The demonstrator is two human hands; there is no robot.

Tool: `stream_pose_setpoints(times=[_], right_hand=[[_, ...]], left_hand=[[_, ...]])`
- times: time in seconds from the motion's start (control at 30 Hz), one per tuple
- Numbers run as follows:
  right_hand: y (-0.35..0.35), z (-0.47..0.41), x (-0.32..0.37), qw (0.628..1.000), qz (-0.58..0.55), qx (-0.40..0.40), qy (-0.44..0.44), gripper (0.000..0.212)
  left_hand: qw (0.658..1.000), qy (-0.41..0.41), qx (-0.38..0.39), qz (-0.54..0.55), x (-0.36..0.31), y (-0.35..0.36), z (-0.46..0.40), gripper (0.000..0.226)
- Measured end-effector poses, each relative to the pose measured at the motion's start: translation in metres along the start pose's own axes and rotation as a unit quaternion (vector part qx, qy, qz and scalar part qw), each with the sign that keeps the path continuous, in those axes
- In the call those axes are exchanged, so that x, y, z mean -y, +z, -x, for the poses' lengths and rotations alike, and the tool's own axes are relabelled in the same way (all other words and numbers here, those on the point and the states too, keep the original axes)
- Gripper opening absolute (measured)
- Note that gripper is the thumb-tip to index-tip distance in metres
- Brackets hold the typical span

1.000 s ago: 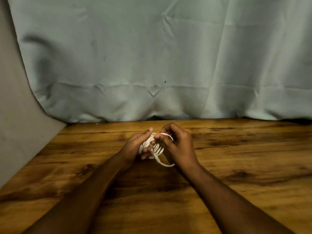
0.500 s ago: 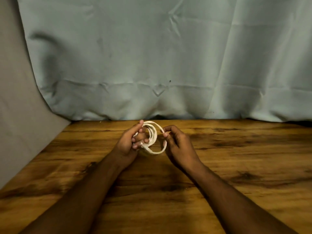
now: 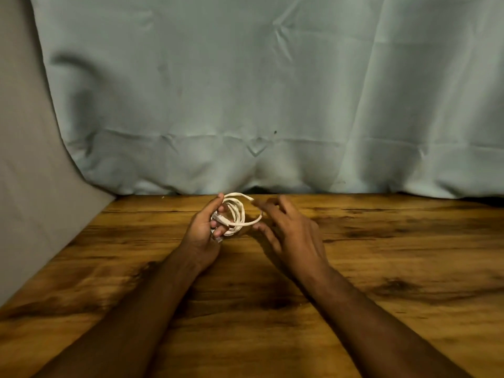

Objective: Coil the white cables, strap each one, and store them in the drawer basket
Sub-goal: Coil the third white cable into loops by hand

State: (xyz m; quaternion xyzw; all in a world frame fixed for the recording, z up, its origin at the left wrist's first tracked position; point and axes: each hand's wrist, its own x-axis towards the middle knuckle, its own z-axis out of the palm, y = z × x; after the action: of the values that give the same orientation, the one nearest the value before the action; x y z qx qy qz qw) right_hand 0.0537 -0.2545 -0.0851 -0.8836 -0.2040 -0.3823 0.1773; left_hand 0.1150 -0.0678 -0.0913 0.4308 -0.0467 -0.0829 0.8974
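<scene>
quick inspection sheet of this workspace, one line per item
surface: wooden table, dark-grained
job's things: white cable coiled in loops; no strap or drawer basket seen
clutter: nothing seen
grippers: left hand grips the coil; right hand open, fingertips at the outer loop
cables: one white cable only, held above the table
surroundings: pale creased cloth backdrop; grey wall at left

Wooden table against a draped cloth backdrop.

A pale grey-green cloth [image 3: 245, 91], creased and wrinkled, hangs behind the wooden table [image 3: 381, 268] and meets its far edge. The tabletop is warm brown with dark grain streaks and knots. At the left a plain beige wall [image 3: 24, 186] shows beside the cloth. The light is dim and warm.
</scene>
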Motion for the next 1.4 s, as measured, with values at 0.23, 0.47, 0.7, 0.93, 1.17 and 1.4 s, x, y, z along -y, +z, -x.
stream_pose_setpoints(times=[0.23,0.47,0.7,0.93,1.17,1.4], right_hand=[[0.011,-0.001,0.004,0.997,-0.046,-0.003,-0.057,0.028],[0.014,-0.004,0.005,0.994,-0.075,0.065,-0.047,0.017],[0.011,-0.002,0.006,0.991,-0.049,0.121,-0.043,0.024],[0.024,0.0,0.018,0.892,-0.347,0.004,0.29,0.067],[0.005,-0.01,0.014,0.741,-0.547,0.141,0.362,0.048],[-0.002,-0.01,0.0,0.702,-0.593,0.207,0.336,0.036]], left_hand=[[1.0,0.014,0.006,-0.009,0.0,-0.007,-0.008,0.037],[0.997,0.003,0.073,0.0,0.005,0.008,0.001,0.086],[0.996,0.059,0.039,-0.057,0.016,0.018,0.004,0.022],[0.999,0.038,0.036,-0.001,0.016,0.015,0.0,0.034],[0.991,0.073,0.082,-0.073,0.017,0.018,0.007,0.027],[0.992,0.062,0.099,-0.052,0.017,0.031,0.017,0.026]])
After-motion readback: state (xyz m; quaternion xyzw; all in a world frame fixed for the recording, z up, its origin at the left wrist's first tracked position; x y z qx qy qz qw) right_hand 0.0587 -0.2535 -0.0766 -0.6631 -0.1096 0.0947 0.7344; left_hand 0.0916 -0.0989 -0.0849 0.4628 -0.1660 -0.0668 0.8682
